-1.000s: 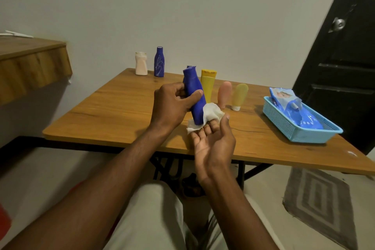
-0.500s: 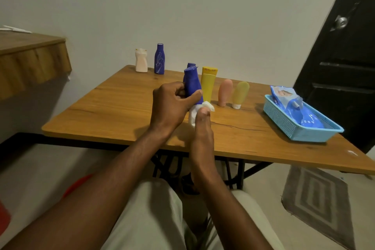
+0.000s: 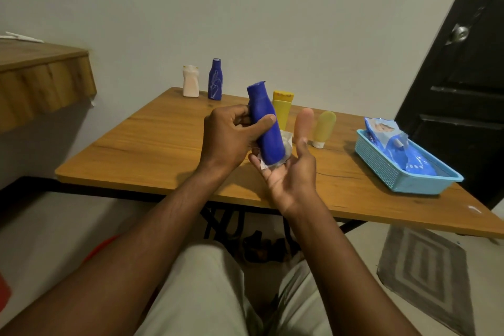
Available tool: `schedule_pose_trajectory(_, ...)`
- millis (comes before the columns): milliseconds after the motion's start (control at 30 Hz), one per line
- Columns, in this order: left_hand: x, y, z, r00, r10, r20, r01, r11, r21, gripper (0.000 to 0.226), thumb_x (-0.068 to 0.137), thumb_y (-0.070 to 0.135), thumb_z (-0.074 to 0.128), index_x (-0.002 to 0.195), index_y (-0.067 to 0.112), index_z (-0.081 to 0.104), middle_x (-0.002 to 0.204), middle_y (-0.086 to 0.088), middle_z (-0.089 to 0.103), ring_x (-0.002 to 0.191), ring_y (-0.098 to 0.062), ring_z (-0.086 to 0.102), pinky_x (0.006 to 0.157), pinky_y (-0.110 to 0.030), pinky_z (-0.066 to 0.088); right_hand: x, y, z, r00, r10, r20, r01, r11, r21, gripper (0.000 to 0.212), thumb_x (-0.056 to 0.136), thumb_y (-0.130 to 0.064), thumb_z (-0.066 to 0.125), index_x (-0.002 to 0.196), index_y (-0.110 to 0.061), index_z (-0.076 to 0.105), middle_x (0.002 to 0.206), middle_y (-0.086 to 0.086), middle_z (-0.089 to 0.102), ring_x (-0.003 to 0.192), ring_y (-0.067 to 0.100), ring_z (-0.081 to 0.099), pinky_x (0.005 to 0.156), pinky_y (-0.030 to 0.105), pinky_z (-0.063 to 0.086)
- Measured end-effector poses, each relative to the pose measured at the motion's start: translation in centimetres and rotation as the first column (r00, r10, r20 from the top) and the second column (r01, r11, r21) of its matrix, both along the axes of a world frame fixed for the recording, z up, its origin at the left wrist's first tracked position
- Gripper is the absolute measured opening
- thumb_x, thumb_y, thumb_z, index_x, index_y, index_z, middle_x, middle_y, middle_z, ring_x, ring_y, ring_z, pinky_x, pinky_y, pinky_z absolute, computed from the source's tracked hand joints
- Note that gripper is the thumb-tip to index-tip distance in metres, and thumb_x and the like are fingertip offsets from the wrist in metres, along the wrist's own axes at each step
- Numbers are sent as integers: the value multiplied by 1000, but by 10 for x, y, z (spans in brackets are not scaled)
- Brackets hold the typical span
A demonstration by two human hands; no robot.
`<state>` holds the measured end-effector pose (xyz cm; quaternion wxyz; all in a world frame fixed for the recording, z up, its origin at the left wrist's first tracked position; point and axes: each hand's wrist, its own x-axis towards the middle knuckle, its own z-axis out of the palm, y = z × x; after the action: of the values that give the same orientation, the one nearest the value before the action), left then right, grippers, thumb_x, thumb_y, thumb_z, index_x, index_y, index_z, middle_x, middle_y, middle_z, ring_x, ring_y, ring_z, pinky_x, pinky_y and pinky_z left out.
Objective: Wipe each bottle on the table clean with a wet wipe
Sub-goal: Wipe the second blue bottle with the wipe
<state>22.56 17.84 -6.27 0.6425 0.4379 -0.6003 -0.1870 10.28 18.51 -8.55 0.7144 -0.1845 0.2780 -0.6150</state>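
My left hand (image 3: pixel 229 136) grips a dark blue bottle (image 3: pixel 266 128) round its middle and holds it tilted above the table (image 3: pixel 152 139). My right hand (image 3: pixel 291 180) lies palm up under the bottle's base, thumb raised. A white wet wipe (image 3: pixel 287 142) rests on its fingers, pressed against the base. Behind the held bottle stand a yellow tube (image 3: pixel 283 109), a pink bottle (image 3: pixel 303 124) and a pale yellow bottle (image 3: pixel 324 125). A white bottle (image 3: pixel 190 85) and a blue bottle (image 3: pixel 215 79) stand at the far edge by the wall.
A light blue basket (image 3: pixel 381 163) with a blue pack of wipes (image 3: pixel 392 142) sits on the table's right side. A wooden shelf (image 3: pixel 41 82) juts out at the left. A black door (image 3: pixel 463 76) is at the right, a grey mat (image 3: pixel 425 275) on the floor.
Half a second ago my right hand was turned over the bottle's base with the wipe; now it is palm up beneath it again. My left hand keeps its grip.
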Motion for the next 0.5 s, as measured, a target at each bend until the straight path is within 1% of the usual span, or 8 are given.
schedule_pose_trajectory(33, 0, 0, 0, 1000, 5, 9, -5, 1000, -11, 24, 89, 26, 81, 105, 9, 75, 95, -3, 79, 87, -14, 77, 75, -43, 66, 0, 2, 0, 998, 2, 69, -4, 999, 35, 54, 104, -52, 47, 133, -6, 54, 123, 25, 70, 116, 39, 69, 95, 55, 56)
schedule_pose_trajectory(100, -1, -1, 1, 999, 31, 30, -30, 999, -40, 26, 90, 26, 81, 107, 7, 76, 96, -2, 79, 86, -12, 77, 75, -40, 66, 0, 6, 5, 981, -6, 192, -13, 995, 98, 52, 105, -44, 50, 134, -1, 52, 124, 28, 69, 116, 41, 68, 101, 58, 52)
schedule_pose_trajectory(167, 0, -2, 3, 997, 63, 52, -59, 996, -69, 28, 90, 27, 81, 109, 6, 75, 97, -1, 79, 86, -10, 76, 77, -37, 65, 0, 8, 11, 968, -10, 252, -22, 992, 124, 50, 106, -39, 51, 133, 3, 50, 125, 30, 66, 118, 43, 66, 108, 59, 47)
schedule_pose_trajectory(233, 1, -4, 4, 993, 88, 84, -80, 992, -101, 29, 90, 27, 81, 110, 6, 76, 97, 0, 79, 87, -9, 75, 80, -32, 64, -1, 10, 14, 965, 11, 264, -46, 991, 126, 42, 107, -34, 49, 126, 3, 49, 132, 31, 61, 125, 46, 60, 113, 61, 41)
schedule_pose_trajectory(300, 3, -6, 5, 985, 122, 119, -106, 986, -127, 29, 90, 28, 81, 108, 7, 76, 97, 1, 78, 86, -8, 75, 80, -28, 63, -1, 13, 18, 960, 27, 280, -63, 991, 120, 30, 108, -28, 48, 114, 1, 49, 134, 32, 58, 128, 46, 58, 114, 62, 39)
schedule_pose_trajectory(400, 5, -9, 6, 976, 152, 154, -128, 980, -155, 26, 90, 29, 81, 104, 8, 76, 95, -1, 79, 84, -9, 75, 79, -21, 61, -1, 15, 19, 964, 34, 264, -63, 993, 101, 15, 108, -17, 47, 110, -3, 53, 130, 32, 60, 127, 45, 60, 112, 62, 42)
schedule_pose_trajectory(500, 7, -11, 7, 971, 172, 167, -145, 976, -166, 25, 90, 30, 81, 104, 10, 76, 96, 0, 79, 84, -8, 74, 78, -13, 57, 0, 15, 18, 971, 42, 237, -63, 994, 84, 9, 106, -9, 47, 108, -4, 55, 132, 32, 59, 126, 47, 59, 106, 62, 46)
